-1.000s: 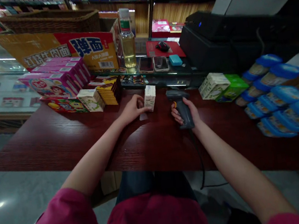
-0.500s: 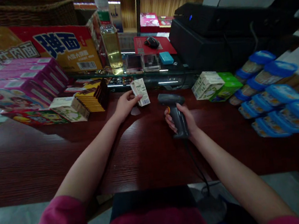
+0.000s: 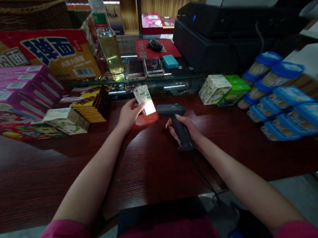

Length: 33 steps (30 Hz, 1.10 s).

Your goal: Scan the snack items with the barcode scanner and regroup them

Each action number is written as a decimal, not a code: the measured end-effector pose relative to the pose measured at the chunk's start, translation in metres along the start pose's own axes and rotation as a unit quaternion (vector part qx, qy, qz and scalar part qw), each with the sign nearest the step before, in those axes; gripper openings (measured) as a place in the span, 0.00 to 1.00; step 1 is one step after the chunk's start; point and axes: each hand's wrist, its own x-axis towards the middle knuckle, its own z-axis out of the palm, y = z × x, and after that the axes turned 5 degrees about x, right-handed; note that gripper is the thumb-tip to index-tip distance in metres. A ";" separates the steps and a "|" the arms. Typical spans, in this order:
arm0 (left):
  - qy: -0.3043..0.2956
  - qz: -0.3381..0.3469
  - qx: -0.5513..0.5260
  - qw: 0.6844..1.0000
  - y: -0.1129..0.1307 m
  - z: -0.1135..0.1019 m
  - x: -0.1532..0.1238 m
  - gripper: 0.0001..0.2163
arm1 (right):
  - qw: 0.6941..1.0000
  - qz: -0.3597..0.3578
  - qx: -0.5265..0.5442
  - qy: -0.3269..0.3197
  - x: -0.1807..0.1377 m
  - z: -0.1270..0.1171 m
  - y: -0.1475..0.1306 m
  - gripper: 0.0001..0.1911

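My left hand (image 3: 130, 116) grips a small white-and-green box (image 3: 143, 94) from its left side, tilted a little over the counter. Bright light from the scanner washes out the lower part of the box, and a red glow falls on the wood beneath. In my right hand (image 3: 188, 131) is a dark barcode scanner (image 3: 180, 126), held by its handle, its head turned toward the box and a short gap away from it. A small green light shows on top of the scanner. Its cable hangs down past the counter's near edge.
To the left stand purple boxes (image 3: 13, 90), yellow packets (image 3: 88, 108) and a white-green box (image 3: 66, 120). A bottle (image 3: 108, 44) of yellow liquid rises behind. On the right are white-green boxes (image 3: 215, 89), a green box (image 3: 233, 88) and blue-lidded tubs (image 3: 300, 113). The wooden counter (image 3: 142, 175) lies in front.
The scanner's light has come on and now shines on the box. My right hand has brought the scanner slightly left, closer to the box. The whole view has shifted a little.
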 end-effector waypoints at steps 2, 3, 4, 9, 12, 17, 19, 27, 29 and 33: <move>-0.012 -0.010 -0.025 1.000 0.002 -0.001 -0.003 0.25 | 1.000 -0.001 0.014 0.004 0.001 -0.001 0.001 0.25; -0.023 -0.013 -0.039 0.999 0.004 -0.003 -0.005 0.27 | 1.000 -0.005 0.022 0.005 0.000 -0.002 0.001 0.25; -0.039 -0.013 -0.048 0.998 0.007 -0.005 -0.008 0.29 | 0.999 -0.009 0.031 0.007 0.000 -0.003 0.000 0.25; -0.142 0.044 0.029 0.988 0.021 -0.021 -0.022 0.31 | 0.996 -0.031 0.075 0.042 -0.013 -0.021 -0.009 0.24; -0.179 0.031 0.074 0.981 0.028 -0.029 -0.025 0.29 | 0.992 -0.043 0.086 0.081 -0.029 -0.042 -0.016 0.23; -0.163 -0.012 0.055 0.985 0.033 -0.019 -0.033 0.36 | 0.982 -0.063 0.110 0.141 -0.070 -0.083 -0.024 0.22; -0.132 -0.001 0.041 0.990 0.030 -0.008 -0.036 0.39 | 0.977 -0.067 0.119 0.164 -0.089 -0.096 -0.026 0.22; -0.171 0.095 0.082 0.977 0.034 0.092 -0.039 0.23 | 0.936 -0.207 0.112 0.263 -0.140 -0.117 -0.035 0.24; -0.196 0.147 0.119 0.962 0.044 0.133 -0.040 0.20 | 0.920 -0.257 0.133 0.263 -0.145 -0.119 -0.037 0.24; -0.178 0.199 0.124 0.956 0.059 0.222 -0.038 0.17 | 0.892 -0.337 0.159 0.257 -0.148 -0.120 -0.037 0.23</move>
